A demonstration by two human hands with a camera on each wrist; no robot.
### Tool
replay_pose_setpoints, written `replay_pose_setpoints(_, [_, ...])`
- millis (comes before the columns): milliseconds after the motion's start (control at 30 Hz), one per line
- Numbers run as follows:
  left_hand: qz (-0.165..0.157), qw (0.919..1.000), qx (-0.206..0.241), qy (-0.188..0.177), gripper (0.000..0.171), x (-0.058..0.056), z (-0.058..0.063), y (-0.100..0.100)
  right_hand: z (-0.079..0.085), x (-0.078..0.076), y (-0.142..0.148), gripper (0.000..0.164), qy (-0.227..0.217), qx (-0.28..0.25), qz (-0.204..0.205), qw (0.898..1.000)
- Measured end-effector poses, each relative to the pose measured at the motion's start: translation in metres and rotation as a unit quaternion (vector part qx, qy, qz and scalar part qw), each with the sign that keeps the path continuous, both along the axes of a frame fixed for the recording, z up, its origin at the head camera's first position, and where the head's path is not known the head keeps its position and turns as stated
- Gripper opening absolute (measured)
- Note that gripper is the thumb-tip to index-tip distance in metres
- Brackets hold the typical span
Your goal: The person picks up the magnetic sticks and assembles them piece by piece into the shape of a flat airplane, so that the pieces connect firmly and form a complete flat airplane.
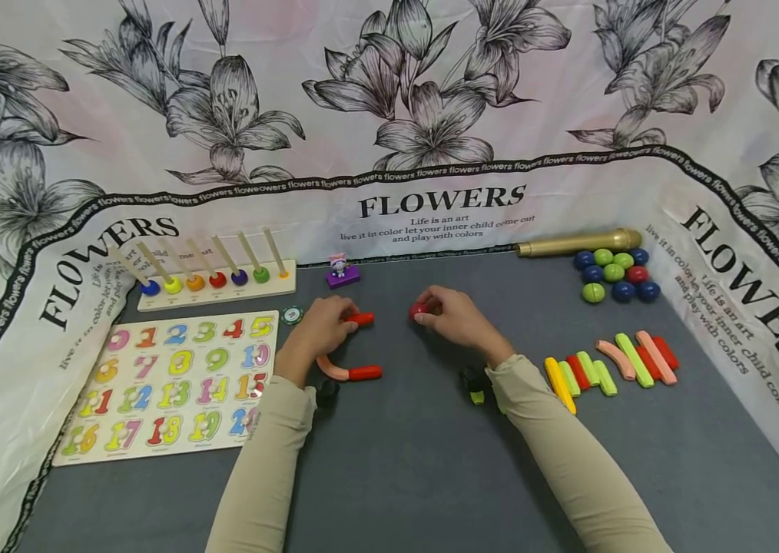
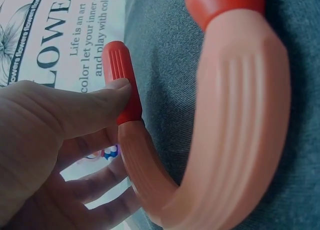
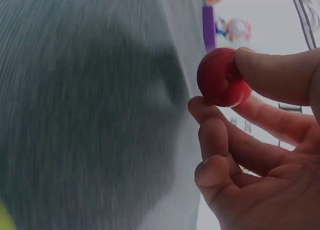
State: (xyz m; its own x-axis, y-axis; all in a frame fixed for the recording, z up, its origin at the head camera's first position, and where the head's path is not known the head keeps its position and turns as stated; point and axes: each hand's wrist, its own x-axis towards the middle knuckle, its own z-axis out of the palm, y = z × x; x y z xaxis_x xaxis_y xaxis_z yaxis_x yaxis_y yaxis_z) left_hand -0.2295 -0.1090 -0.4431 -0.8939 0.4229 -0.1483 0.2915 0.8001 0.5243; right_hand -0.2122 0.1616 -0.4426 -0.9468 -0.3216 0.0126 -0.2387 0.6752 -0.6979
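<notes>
My left hand [image 1: 316,330] pinches a red ribbed stick [image 2: 122,65] between thumb and fingers. That stick joins a pink curved piece [image 2: 240,115], whose other end meets a second red stick [image 1: 365,372], making a C shape open to the right. In the head view the left hand hides part of the curve. Across from it, my right hand [image 1: 459,316] holds a small glossy red ball [image 3: 220,77] between its thumb and fingertips, a little above the grey table [image 1: 403,461]. The ball and the C shape are apart.
A number puzzle board [image 1: 175,384] and a peg board [image 1: 217,290] stand left. A figurine on a purple block [image 1: 343,276] is at the back. On the right are several coloured balls [image 1: 614,273], a gold tube [image 1: 579,243] and several coloured sticks [image 1: 638,361].
</notes>
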Motion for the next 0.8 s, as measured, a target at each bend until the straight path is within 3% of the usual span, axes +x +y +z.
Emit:
replay_pose_setpoints(400, [-0.003,0.9998,-0.001,0.019,0.022,0.001,-0.003,0.001,-0.004,-0.006,-0.046,0.026,-0.006,-0.023,0.028,0.999])
replay_pose_setpoints(800, [-0.005,0.9993,0.002,0.038,0.021,0.001,-0.007,-0.002,-0.005,-0.011,-0.054,0.025,-0.002,-0.007,0.036,0.999])
